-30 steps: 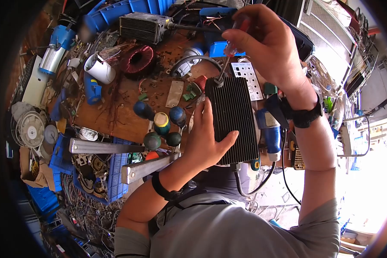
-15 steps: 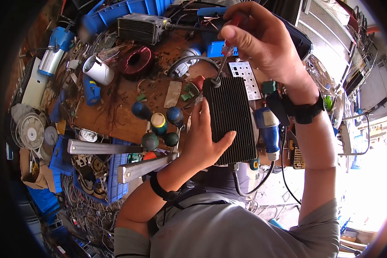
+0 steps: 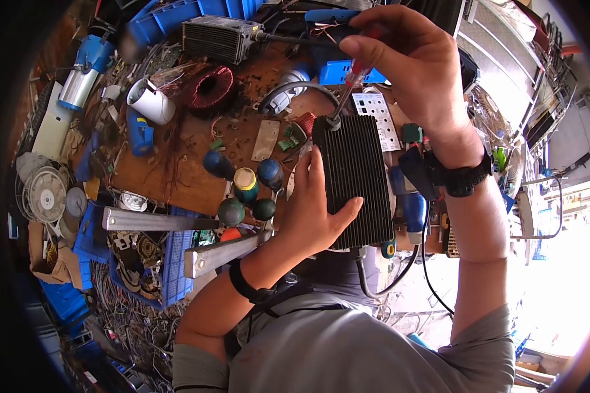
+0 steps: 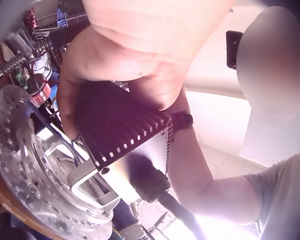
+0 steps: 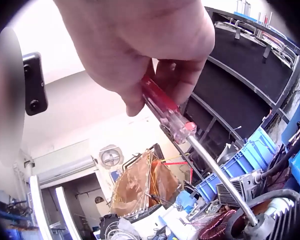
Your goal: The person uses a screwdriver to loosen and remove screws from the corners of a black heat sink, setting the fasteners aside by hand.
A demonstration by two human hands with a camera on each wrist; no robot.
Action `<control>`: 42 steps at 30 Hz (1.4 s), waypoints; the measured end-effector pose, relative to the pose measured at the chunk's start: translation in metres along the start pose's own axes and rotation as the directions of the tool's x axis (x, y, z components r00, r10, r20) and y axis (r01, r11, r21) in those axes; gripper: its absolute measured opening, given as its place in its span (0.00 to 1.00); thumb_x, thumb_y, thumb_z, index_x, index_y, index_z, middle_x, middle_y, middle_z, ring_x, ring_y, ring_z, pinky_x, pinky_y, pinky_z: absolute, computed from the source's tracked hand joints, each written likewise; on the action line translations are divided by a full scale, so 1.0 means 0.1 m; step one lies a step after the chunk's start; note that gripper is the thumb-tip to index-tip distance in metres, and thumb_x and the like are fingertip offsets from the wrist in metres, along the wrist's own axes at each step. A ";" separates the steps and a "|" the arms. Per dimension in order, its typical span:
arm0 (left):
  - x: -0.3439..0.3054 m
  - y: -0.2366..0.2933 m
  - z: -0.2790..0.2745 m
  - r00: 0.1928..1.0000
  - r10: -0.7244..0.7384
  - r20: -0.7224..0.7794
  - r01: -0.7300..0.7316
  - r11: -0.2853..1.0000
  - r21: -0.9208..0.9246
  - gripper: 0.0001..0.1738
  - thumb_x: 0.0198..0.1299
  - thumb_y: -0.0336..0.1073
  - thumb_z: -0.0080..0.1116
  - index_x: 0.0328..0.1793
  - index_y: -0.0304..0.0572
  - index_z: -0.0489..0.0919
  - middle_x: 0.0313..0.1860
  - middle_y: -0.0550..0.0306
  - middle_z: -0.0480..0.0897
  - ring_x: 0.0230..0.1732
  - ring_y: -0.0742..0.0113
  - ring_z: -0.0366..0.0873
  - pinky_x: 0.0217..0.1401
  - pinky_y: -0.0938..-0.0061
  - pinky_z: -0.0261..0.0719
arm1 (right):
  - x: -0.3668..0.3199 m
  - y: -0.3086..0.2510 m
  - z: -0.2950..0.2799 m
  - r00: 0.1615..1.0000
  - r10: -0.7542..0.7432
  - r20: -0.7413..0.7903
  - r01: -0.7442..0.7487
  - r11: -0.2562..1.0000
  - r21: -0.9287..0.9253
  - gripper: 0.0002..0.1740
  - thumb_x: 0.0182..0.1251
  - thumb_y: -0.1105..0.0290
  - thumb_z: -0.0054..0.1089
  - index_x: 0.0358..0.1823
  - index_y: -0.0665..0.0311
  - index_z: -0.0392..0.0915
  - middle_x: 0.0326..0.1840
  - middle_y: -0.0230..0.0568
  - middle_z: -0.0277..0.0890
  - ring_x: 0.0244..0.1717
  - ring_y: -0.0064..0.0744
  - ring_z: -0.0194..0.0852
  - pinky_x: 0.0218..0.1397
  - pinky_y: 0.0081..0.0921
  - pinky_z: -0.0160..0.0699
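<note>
A black finned metal box (image 3: 357,177) stands before the person, fins facing the head camera. The left hand (image 3: 311,213) holds it along its left edge, fingers down the side and thumb over the fins. In the right hand (image 3: 416,72) is a screwdriver with a clear red handle (image 5: 165,107), gripped between thumb and fingers. Its shaft (image 5: 222,177) slants down to the cable gland (image 5: 260,227) at the box's far end, where the tip is hidden. From the near end a black cable (image 4: 180,215) comes out. The left wrist view shows the box (image 4: 120,120) above a perforated metal disc (image 4: 20,145).
Left of the box stand several screwdriver handles (image 3: 245,185) and two metal bars (image 3: 160,224). A red copper coil (image 3: 211,92), a white cup-like part (image 3: 151,103) and another finned box (image 3: 219,39) lie farther back. A blue plug (image 3: 413,209) is at right.
The right hand shifts slightly and its fingers and thumb change position around the screwdriver handle. The left hand and the finned box stay almost still.
</note>
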State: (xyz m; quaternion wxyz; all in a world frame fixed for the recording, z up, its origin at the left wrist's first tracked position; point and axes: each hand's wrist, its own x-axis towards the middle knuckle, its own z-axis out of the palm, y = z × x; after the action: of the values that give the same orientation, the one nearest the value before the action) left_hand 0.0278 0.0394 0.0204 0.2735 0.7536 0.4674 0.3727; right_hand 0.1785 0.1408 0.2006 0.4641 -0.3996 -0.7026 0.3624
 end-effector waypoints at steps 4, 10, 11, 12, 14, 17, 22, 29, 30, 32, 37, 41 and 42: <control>-0.01 -0.01 0.01 1.000 0.010 -0.005 -0.010 1.000 0.008 0.59 0.63 0.53 0.67 0.80 0.20 0.42 0.75 0.20 0.51 0.76 0.26 0.57 0.75 0.50 0.66 | -0.01 0.03 0.00 1.000 -0.024 -0.003 0.024 0.985 0.169 0.16 0.68 0.79 0.68 0.53 0.72 0.73 0.46 0.43 0.84 0.42 0.25 0.83 0.45 0.24 0.87; -0.01 0.03 -0.01 0.998 -0.061 0.023 0.063 0.995 -0.081 0.59 0.65 0.55 0.66 0.81 0.20 0.43 0.78 0.23 0.51 0.80 0.31 0.50 0.82 0.50 0.52 | -0.01 0.13 0.06 0.986 -0.168 -0.017 0.158 0.883 0.442 0.17 0.68 0.77 0.69 0.53 0.70 0.73 0.49 0.45 0.82 0.50 0.29 0.84 0.51 0.26 0.87; 0.00 0.03 -0.01 0.998 -0.057 0.024 0.059 0.995 -0.079 0.58 0.65 0.55 0.66 0.81 0.20 0.43 0.78 0.23 0.51 0.80 0.31 0.50 0.82 0.50 0.52 | -0.01 0.10 0.07 0.964 -0.261 -0.054 0.266 0.948 0.174 0.16 0.67 0.76 0.70 0.51 0.70 0.74 0.49 0.45 0.82 0.49 0.29 0.84 0.51 0.26 0.87; 0.00 0.03 -0.02 0.998 -0.053 0.026 0.055 0.995 -0.078 0.58 0.65 0.55 0.65 0.81 0.20 0.43 0.78 0.23 0.51 0.80 0.31 0.50 0.82 0.50 0.52 | -0.01 0.06 0.06 0.932 -0.356 -0.064 0.348 0.931 -0.109 0.16 0.66 0.76 0.72 0.50 0.70 0.75 0.50 0.45 0.82 0.49 0.28 0.84 0.51 0.26 0.87; 0.01 0.05 -0.03 0.998 -0.060 0.030 0.062 0.994 -0.085 0.58 0.65 0.54 0.65 0.81 0.20 0.43 0.78 0.23 0.51 0.80 0.31 0.50 0.82 0.50 0.52 | -0.02 0.04 0.04 0.929 -0.362 -0.073 0.339 0.915 -0.218 0.15 0.64 0.75 0.74 0.46 0.70 0.77 0.49 0.45 0.82 0.49 0.27 0.83 0.49 0.25 0.87; 0.00 0.04 -0.02 0.997 -0.068 0.029 0.071 0.994 -0.087 0.58 0.65 0.54 0.65 0.81 0.20 0.43 0.78 0.23 0.51 0.80 0.31 0.51 0.82 0.50 0.52 | -0.01 0.06 0.01 0.987 -0.110 -0.121 0.094 0.987 -0.133 0.14 0.64 0.75 0.74 0.45 0.71 0.77 0.48 0.46 0.83 0.49 0.25 0.83 0.47 0.23 0.86; 0.00 0.03 -0.02 0.997 -0.066 0.029 0.068 0.995 -0.072 0.59 0.65 0.54 0.66 0.81 0.19 0.42 0.78 0.23 0.51 0.80 0.31 0.51 0.81 0.50 0.52 | -0.08 -0.08 0.07 0.986 -0.162 0.026 0.154 0.968 0.199 0.11 0.71 0.80 0.62 0.52 0.72 0.75 0.49 0.45 0.84 0.48 0.26 0.83 0.50 0.23 0.84; 0.01 0.03 -0.03 0.997 -0.073 0.032 0.075 0.995 -0.069 0.59 0.64 0.54 0.66 0.82 0.20 0.42 0.78 0.24 0.51 0.80 0.32 0.51 0.82 0.50 0.52 | 0.01 0.12 0.06 0.892 -0.450 -0.043 0.448 0.893 -0.049 0.12 0.67 0.81 0.68 0.48 0.69 0.75 0.43 0.41 0.83 0.44 0.23 0.83 0.50 0.23 0.84; 0.01 0.04 -0.03 0.996 -0.076 0.040 0.079 0.994 -0.077 0.59 0.64 0.55 0.66 0.82 0.21 0.42 0.78 0.24 0.51 0.80 0.32 0.51 0.82 0.50 0.52 | 0.04 0.10 0.05 0.892 -0.450 -0.042 0.448 0.893 -0.047 0.12 0.67 0.81 0.68 0.48 0.69 0.75 0.43 0.41 0.83 0.44 0.23 0.83 0.50 0.23 0.84; 0.00 0.03 -0.01 0.997 -0.071 0.032 0.073 0.995 -0.065 0.59 0.64 0.54 0.66 0.82 0.21 0.42 0.78 0.24 0.51 0.80 0.32 0.51 0.82 0.51 0.52 | 0.09 -0.03 0.04 0.994 -0.006 -0.112 0.014 0.997 0.074 0.13 0.65 0.80 0.70 0.47 0.70 0.76 0.42 0.41 0.83 0.44 0.23 0.84 0.50 0.23 0.84; 0.00 0.04 -0.02 0.997 -0.072 0.028 0.074 0.995 -0.070 0.59 0.64 0.54 0.66 0.82 0.21 0.42 0.78 0.25 0.52 0.80 0.33 0.51 0.82 0.51 0.52 | -0.04 -0.03 0.07 0.966 -0.226 -0.123 0.218 0.973 -0.071 0.14 0.65 0.78 0.71 0.49 0.71 0.78 0.42 0.40 0.83 0.44 0.24 0.84 0.50 0.23 0.85; 0.01 0.04 -0.03 0.997 -0.070 0.030 0.072 0.995 -0.072 0.59 0.64 0.54 0.66 0.82 0.21 0.42 0.78 0.25 0.52 0.80 0.33 0.51 0.82 0.51 0.52 | -0.03 0.03 0.08 0.950 -0.296 -0.102 0.291 0.955 -0.056 0.16 0.67 0.75 0.71 0.53 0.71 0.77 0.42 0.41 0.84 0.44 0.24 0.84 0.51 0.23 0.85; 0.01 0.04 -0.03 0.997 -0.069 0.037 0.071 0.995 -0.070 0.59 0.64 0.55 0.66 0.82 0.21 0.42 0.78 0.25 0.52 0.80 0.33 0.51 0.82 0.51 0.52 | -0.03 0.04 0.08 0.912 -0.400 -0.094 0.383 0.910 -0.158 0.16 0.67 0.75 0.71 0.52 0.71 0.77 0.43 0.41 0.84 0.44 0.24 0.84 0.51 0.23 0.85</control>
State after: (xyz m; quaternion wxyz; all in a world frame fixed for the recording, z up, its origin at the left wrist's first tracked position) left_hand 0.0275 0.0391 0.0255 0.3210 0.7327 0.4752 0.3663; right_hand 0.1724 0.1389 0.1940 0.5419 -0.3028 -0.7613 0.1875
